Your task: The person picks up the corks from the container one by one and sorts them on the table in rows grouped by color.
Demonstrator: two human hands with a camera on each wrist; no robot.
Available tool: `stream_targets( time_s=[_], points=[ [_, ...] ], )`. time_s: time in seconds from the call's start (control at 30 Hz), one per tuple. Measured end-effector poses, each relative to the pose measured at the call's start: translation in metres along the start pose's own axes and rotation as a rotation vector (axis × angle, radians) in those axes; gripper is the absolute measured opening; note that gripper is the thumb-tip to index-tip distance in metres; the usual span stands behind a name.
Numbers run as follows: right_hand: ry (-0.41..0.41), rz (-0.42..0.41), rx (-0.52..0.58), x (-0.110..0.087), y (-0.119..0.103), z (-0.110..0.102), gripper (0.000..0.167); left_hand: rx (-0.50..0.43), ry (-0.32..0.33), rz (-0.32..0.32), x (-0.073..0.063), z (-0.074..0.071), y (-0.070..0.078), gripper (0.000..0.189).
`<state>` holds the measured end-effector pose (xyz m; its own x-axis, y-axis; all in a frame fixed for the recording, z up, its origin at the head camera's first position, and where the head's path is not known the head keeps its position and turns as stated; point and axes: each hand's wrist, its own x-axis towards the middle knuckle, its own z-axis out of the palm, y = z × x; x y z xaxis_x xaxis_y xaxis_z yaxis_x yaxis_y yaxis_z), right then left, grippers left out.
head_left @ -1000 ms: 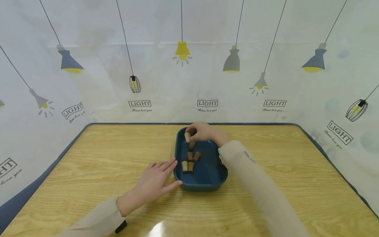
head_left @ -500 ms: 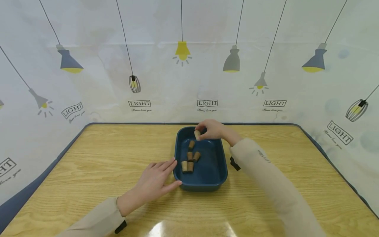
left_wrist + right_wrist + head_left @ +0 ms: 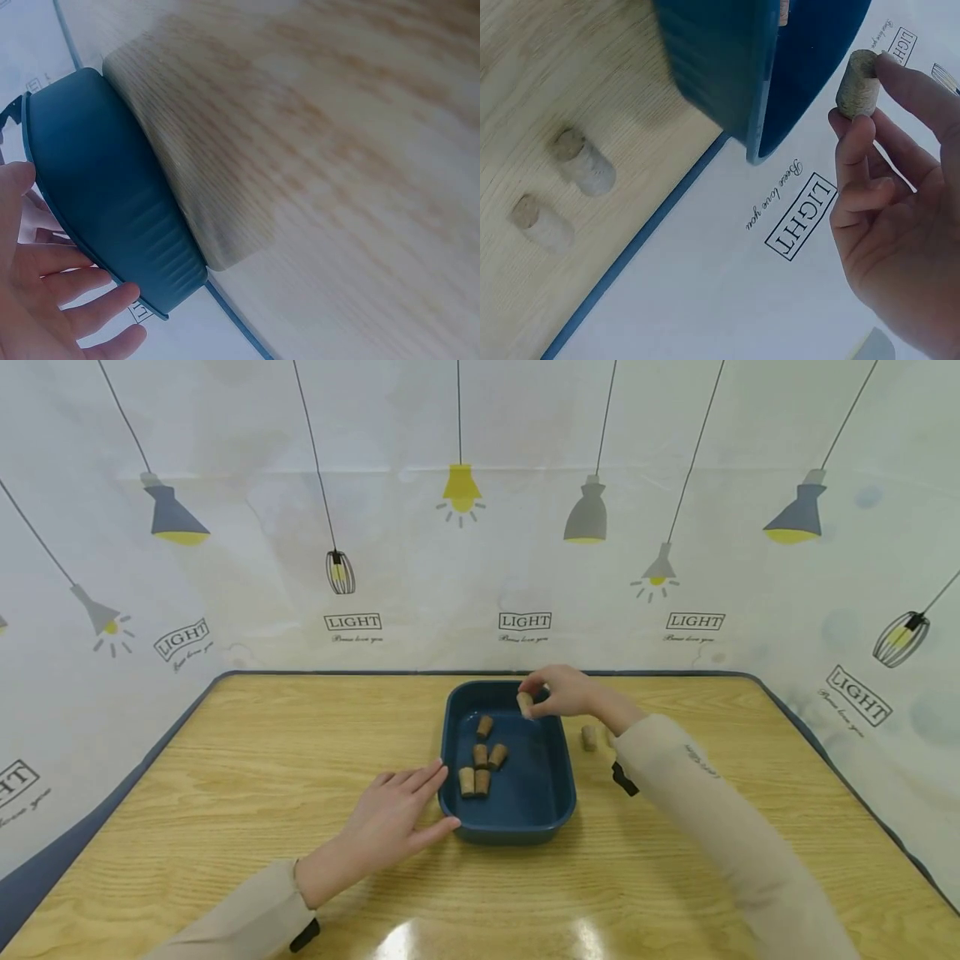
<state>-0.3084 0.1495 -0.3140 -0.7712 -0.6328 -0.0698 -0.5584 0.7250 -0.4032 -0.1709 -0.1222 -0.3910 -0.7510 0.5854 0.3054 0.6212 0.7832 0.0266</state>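
Note:
A deep blue rectangular tray (image 3: 536, 810) stands mid-table with several cork stoppers (image 3: 482, 782) along its left half, one paler than the others. My right hand (image 3: 566, 691) pinches a light cork stopper (image 3: 857, 84) between thumb and fingertips, over the tray's back right corner. Spread fingers of my left hand (image 3: 393, 814) touch the tray's left rim; the left wrist view has these fingers along the rim too. Two pale cork stoppers (image 3: 585, 161) stand on the table right of the tray, one partly behind the right sleeve in the head view.
The wood-grain table (image 3: 300, 735) reaches back to a wall sheet (image 3: 420, 568) printed with hanging lamps and the word LIGHT. A dark blue edge runs along the table's back and sides. Black straps show at both wrists.
My right hand has moved right with the pinched cork stopper, from the tray's back left to its back right corner. The left hand stays at the rim.

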Motion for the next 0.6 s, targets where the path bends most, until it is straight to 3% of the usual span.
stream_targets(
  time_s=[0.3, 0.6],
  points=[
    [0.015, 0.038, -0.002, -0.018, 0.011, -0.006, 0.045, 0.0, 0.004, -0.001, 0.0, -0.001, 0.001, 0.069],
    [0.049, 0.052, -0.004, -0.035, 0.037, -0.006, 0.042, 0.009, -0.007, -0.003, 0.0, -0.001, 0.002, 0.069]
  ],
)
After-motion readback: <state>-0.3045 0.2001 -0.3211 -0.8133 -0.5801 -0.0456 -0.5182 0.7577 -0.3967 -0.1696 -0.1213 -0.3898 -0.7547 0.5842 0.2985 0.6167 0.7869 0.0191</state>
